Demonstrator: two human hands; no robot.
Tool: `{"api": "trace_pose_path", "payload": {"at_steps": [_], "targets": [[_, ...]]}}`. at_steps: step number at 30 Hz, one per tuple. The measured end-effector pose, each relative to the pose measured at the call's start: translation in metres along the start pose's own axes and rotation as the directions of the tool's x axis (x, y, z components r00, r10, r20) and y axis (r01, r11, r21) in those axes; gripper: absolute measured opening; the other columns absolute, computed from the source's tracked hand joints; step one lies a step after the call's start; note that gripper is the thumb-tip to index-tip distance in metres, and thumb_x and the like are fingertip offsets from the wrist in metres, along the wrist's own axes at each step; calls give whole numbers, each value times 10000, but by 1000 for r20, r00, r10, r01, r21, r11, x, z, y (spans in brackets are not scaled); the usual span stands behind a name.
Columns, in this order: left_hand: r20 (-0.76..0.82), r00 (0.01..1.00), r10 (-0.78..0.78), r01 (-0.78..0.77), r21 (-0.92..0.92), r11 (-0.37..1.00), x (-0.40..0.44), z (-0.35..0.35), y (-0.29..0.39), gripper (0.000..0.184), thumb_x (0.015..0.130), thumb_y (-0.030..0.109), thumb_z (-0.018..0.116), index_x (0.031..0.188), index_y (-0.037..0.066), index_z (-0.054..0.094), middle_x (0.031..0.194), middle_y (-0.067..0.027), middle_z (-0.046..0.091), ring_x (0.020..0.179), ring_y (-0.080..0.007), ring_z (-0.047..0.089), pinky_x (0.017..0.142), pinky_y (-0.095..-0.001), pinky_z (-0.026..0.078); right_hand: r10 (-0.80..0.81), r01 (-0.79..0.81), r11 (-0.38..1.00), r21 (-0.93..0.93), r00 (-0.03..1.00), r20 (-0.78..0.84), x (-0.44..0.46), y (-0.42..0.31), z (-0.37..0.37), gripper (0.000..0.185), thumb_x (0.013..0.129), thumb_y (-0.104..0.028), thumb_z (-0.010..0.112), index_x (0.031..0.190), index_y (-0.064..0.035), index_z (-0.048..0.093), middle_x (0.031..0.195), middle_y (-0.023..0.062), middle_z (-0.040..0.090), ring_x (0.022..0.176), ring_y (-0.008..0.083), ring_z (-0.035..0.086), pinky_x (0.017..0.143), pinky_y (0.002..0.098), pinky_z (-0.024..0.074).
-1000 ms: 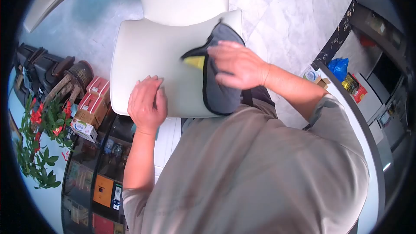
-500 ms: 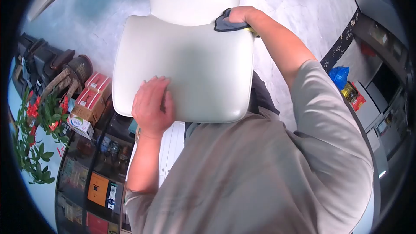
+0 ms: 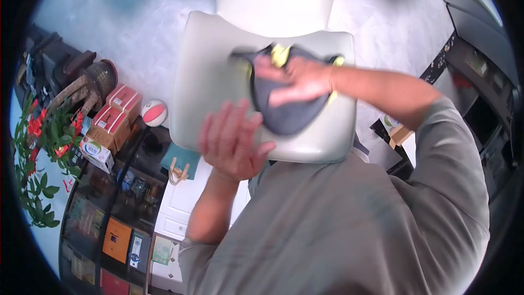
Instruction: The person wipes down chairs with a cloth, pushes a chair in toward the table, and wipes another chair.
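Note:
A pale cream chair seat (image 3: 210, 76) lies in front of me, with its backrest (image 3: 275, 0) beyond it. On the right half of the seat, my right hand (image 3: 300, 82) holds a dark grey cloth (image 3: 289, 117) with black edging and yellow patches. The thumb and some fingers are spread over the cloth, pressing it against the seat; the fingertips are blurred. My left hand (image 3: 232, 139) is open at the seat's front left edge, fingers extended and slightly blurred, with nothing in it. Whether its palm touches the seat, I cannot tell.
A red and white ball (image 3: 154, 113) sits on the floor left of the chair, beside stacked cardboard boxes (image 3: 112, 123). A red-flowered plant (image 3: 46, 147) stands at far left. Near my left forearm are a teal bag (image 3: 180, 158) and a glass-fronted cabinet (image 3: 93, 191).
My right hand has carried the cloth from the seat's far right corner to its middle, where it is spread wider. My left hand has shifted right and its fingers are farther apart. The view has shifted.

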State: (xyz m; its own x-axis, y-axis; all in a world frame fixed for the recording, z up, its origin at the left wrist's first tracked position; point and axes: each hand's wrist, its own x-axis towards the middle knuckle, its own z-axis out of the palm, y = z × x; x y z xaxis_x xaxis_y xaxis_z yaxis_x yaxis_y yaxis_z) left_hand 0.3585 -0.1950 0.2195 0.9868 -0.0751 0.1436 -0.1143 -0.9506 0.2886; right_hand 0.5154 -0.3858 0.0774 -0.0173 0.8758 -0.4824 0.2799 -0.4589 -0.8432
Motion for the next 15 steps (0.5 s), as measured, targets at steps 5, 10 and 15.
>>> {"api": "trace_pose_path", "payload": {"at_steps": [5,10,15], "targets": [[30,999,-27,28,-67,997,-5,2,-3,375,1063,411,473,1141,175,754,1321,-63,697,1232,-275,628,1107,-421,420,539,-538,841,-58,842,-9,98,93,29,717,1036,-565,389,1573,-89,385,1647,257,302,1543,395,274,1236,631,195],[-170,985,-25,4,-120,993,-10,14,-1,272,1023,364,556,1163,199,720,1292,-40,702,1241,-253,613,1120,-417,406,-251,294,956,22,852,-460,84,-117,22,620,983,-349,577,1555,-158,432,1632,238,330,1534,397,289,1205,640,252],[-320,939,124,-134,-8,991,-12,20,-9,188,1009,331,574,1048,198,701,1224,-24,720,1199,-256,626,1134,-459,391,-399,385,913,-135,774,-492,142,-67,7,806,928,-478,660,1610,-176,355,1695,167,249,1581,384,179,1240,599,186]]}}
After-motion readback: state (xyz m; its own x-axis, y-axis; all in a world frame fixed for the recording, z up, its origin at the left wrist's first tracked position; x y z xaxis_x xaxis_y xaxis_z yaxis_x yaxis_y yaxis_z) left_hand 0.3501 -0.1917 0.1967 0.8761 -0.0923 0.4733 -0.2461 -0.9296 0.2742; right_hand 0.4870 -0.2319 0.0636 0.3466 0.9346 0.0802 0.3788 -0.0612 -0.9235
